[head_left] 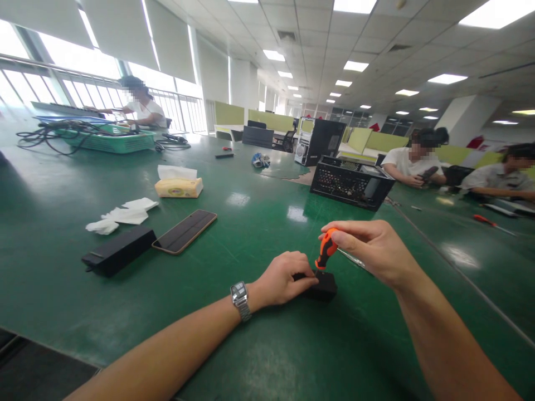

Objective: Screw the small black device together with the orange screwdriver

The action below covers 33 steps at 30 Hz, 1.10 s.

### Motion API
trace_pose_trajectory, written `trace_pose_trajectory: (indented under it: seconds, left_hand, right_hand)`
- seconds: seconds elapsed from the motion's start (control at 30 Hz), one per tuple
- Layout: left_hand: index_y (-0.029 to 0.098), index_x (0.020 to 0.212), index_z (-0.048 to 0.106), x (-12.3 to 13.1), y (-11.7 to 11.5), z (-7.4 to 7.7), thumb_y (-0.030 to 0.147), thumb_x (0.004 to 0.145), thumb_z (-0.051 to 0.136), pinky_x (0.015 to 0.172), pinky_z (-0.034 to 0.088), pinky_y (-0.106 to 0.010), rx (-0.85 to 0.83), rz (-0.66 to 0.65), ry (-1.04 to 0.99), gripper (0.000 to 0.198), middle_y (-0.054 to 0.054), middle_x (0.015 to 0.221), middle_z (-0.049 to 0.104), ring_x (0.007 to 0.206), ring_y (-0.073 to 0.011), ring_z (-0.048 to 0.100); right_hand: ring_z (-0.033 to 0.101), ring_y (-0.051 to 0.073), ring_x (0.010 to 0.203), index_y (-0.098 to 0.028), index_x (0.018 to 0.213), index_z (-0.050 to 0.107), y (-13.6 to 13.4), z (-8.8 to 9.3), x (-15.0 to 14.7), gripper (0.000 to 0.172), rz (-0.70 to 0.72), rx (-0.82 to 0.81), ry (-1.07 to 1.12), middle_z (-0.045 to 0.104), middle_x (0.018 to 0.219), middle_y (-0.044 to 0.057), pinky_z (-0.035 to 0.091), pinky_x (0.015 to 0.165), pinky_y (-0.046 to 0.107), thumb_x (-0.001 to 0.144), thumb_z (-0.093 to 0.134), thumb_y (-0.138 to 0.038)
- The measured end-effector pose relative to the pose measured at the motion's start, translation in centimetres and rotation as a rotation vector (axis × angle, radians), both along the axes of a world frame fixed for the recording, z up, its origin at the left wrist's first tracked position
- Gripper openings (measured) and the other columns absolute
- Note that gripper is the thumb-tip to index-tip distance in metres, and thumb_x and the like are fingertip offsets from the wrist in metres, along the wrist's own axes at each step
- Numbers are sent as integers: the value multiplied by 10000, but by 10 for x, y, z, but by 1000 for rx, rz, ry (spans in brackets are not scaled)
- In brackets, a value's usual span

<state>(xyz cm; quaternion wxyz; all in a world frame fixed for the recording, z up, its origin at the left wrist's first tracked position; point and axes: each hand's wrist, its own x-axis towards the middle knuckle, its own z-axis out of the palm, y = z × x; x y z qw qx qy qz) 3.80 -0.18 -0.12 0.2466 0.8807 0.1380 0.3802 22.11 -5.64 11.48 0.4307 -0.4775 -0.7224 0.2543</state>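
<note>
Gripping scrwdrvr [327,248] | btwn R fingers [350,243] | blk box [326,286] under L fingers [301,262]

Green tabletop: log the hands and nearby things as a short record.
left hand: holds the small black rectangular box
right hand: grips the orange-and-black screwdriver, pointing down at the box's top
left wrist: silver watch with metal band
left side: long black box, dark phone with tan rim, crumpled white tissues
beyond: perforated black computer case

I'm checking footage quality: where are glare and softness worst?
Head view: the windows, upper left, are blown out; ceiling lights also look burnt white, with pale glare patches on the green tabletop. Same head view: the far partitions look soft, while the screwdriver in the right hand reads fairly clearly.
</note>
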Motion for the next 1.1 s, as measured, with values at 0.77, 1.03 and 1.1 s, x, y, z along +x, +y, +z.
trace_pose_trajectory:
  seconds: [0.77, 1.03, 1.1]
  left_hand:
    - [153, 747, 630, 1, 0, 1, 283, 898, 584, 752, 436, -267, -10, 20, 29, 205, -33, 759, 639, 735, -140, 560]
    - [150, 740, 632, 1, 0, 1, 299, 905, 573, 738, 446, -264, -9, 19, 23, 230, -34, 747, 637, 719, -136, 551]
    - [150, 742, 634, 1, 0, 0, 304, 906, 573, 737, 449, -265, -6, 21, 26, 233, -33, 741, 636, 716, -136, 551]
  right_hand:
    - [662, 161, 633, -179, 773, 735, -1, -3, -6, 255, -62, 36, 76, 717, 681, 19, 525, 605, 236, 802, 676, -425]
    - [642, 150, 595, -177, 773, 736, -6, -5, -9, 258, -126, 87, 30, 718, 687, 22, 499, 531, 228, 814, 656, -418]
    - [642, 150, 595, -170, 779, 735, -8, -4, -12, 264, -129, 91, 22, 722, 696, 28, 496, 528, 231, 817, 652, -418]
